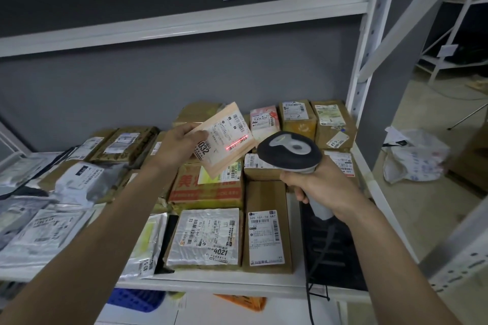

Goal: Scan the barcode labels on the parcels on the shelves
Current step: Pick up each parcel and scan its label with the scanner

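Above the crowded shelf (237,283), my left hand (177,145) grips a small pale parcel (227,140) by its left edge, thumb curled over the label, tilting it so the face turns toward me; a red scan line (237,144) lies across one barcode near the parcel's 4 o'clock corner; bold digits ending 032 show just beside my thumb. At 3 o'clock from that parcel, well clear of it, my right hand (320,188) wraps the grey handle of the barcode scanner (290,152), fingers curled round it, the dark head pointing toward the held label; its cable (315,266) drops toward 6 o'clock, past the shelf's front edge. Below the raised parcel, at 6 o'clock, lies a red-printed carton (206,190); nearer me sits a silver-wrapped parcel (204,236) marked 4021, and just beside it at 3 o'clock a brown box (266,227) with a white label. At 9 o'clock grey and white mailer bags (52,208) lie heaped together; at 1 o'clock more brown cartons (332,124) stand against the white upright post (361,66); on the floor at 3 o'clock rests a crumpled white bag (412,155).
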